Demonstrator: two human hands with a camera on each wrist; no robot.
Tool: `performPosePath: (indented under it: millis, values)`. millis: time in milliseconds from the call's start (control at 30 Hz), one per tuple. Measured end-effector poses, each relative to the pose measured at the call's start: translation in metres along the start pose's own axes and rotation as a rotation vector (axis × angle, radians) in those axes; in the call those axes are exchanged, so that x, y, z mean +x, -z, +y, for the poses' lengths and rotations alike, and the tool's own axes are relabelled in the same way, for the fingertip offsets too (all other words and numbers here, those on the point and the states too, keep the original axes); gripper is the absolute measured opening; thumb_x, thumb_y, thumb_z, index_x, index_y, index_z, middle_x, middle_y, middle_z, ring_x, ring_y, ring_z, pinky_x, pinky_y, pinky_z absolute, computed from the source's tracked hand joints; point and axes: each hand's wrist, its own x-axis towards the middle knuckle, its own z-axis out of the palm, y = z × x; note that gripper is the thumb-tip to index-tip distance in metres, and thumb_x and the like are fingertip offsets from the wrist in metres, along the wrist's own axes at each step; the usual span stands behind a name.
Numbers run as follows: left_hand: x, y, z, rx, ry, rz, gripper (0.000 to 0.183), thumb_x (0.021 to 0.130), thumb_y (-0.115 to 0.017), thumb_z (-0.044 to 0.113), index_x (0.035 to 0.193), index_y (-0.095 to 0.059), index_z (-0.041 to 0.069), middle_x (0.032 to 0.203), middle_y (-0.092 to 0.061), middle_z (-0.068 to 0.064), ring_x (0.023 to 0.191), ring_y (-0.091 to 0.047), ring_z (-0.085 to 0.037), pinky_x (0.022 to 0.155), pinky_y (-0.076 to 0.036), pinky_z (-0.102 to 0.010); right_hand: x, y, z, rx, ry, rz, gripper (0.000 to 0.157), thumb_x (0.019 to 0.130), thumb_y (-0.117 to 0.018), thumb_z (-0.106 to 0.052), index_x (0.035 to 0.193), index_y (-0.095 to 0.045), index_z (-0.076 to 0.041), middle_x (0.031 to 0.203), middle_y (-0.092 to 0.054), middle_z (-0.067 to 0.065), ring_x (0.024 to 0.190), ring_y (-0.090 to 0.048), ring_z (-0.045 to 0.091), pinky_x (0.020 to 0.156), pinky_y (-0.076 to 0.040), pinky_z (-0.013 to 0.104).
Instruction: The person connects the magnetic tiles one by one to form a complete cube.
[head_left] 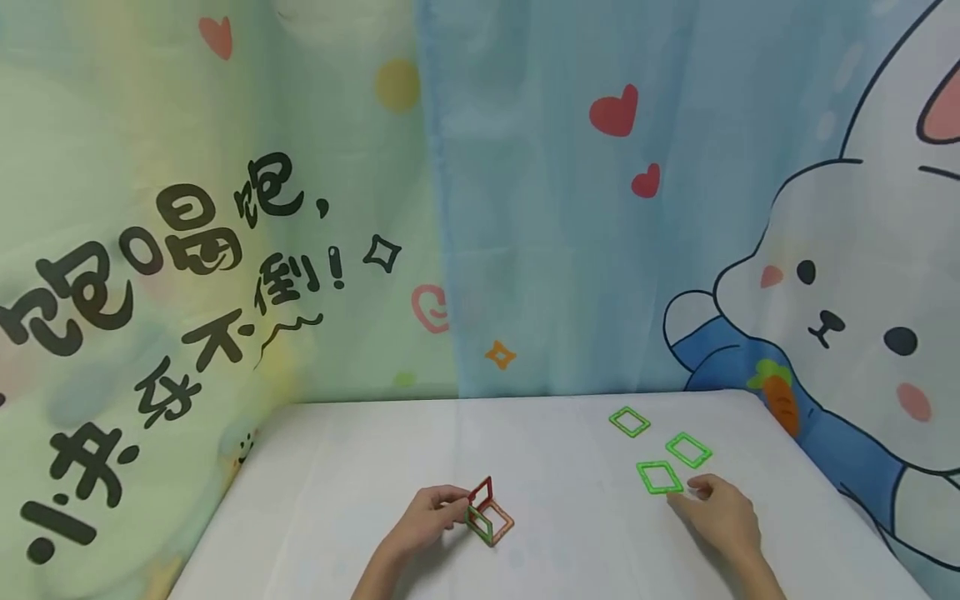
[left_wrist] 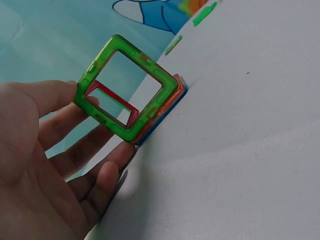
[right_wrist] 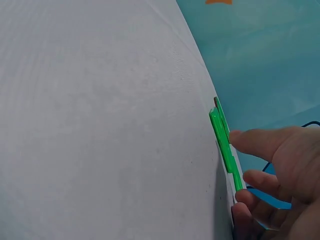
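My left hand (head_left: 429, 518) pinches a small joined structure of square magnetic tiles between thumb and fingers. Facing the left wrist camera is its green tile (left_wrist: 119, 131); a red tile (head_left: 487, 490) stands behind, and an orange tile (head_left: 504, 528) lies low against the tabletop. Over on the right, my right hand (head_left: 716, 512) is beside a loose green tile (head_left: 660, 490), thumb and index finger apart at its near corner. In the right wrist view the thumb (right_wrist: 255, 142) overlaps the green tiles' edges; whether it touches one is hard to tell.
Two more green tiles, a far one (head_left: 630, 432) and a middle one (head_left: 688, 461), lie flat beyond the right hand. The white tabletop (head_left: 360, 450) ends at a printed curtain (head_left: 525, 250) behind and at both sides.
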Motion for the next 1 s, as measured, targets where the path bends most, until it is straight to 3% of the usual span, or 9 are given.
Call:
performPosePath:
  millis: [200,533,1000]
  values:
    - [-0.002,0.002,0.004,-0.038,-0.013,0.023,0.030,0.096,-0.061,0.019,0.113,-0.066,-0.005,0.099,-0.070,-0.009,0.084,-0.067,-0.018,0.070,-0.051,-0.030,0.009,-0.004,-0.011,-0.018,0.055,-0.003,0.062,0.080,-0.076,-0.035,0.113,-0.057,0.013,0.108,-0.060,0.033,0.096,-0.057,0.048,0.077,-0.045,0.054]
    - [-0.001,-0.004,0.001,-0.050,-0.018,0.007,0.027,0.095,-0.063,0.016,0.110,-0.067,-0.006,0.096,-0.070,-0.009,0.080,-0.066,-0.017,0.068,-0.053,-0.029,0.014,-0.011,-0.016,-0.079,0.012,0.007,0.083,0.076,-0.077,-0.048,0.121,-0.053,0.017,0.115,-0.057,0.035,0.100,-0.057,0.049,0.076,-0.048,0.053]
    - [-0.008,-0.015,0.001,-0.068,0.011,0.019,0.033,0.099,-0.056,0.024,0.106,-0.067,-0.006,0.088,-0.069,-0.007,0.077,-0.063,-0.013,0.067,-0.052,-0.027,0.010,-0.019,-0.009,-0.084,-0.006,0.020,0.080,0.075,-0.080,-0.043,0.125,-0.053,0.013,0.112,-0.060,0.032,0.100,-0.056,0.049,0.077,-0.046,0.054]
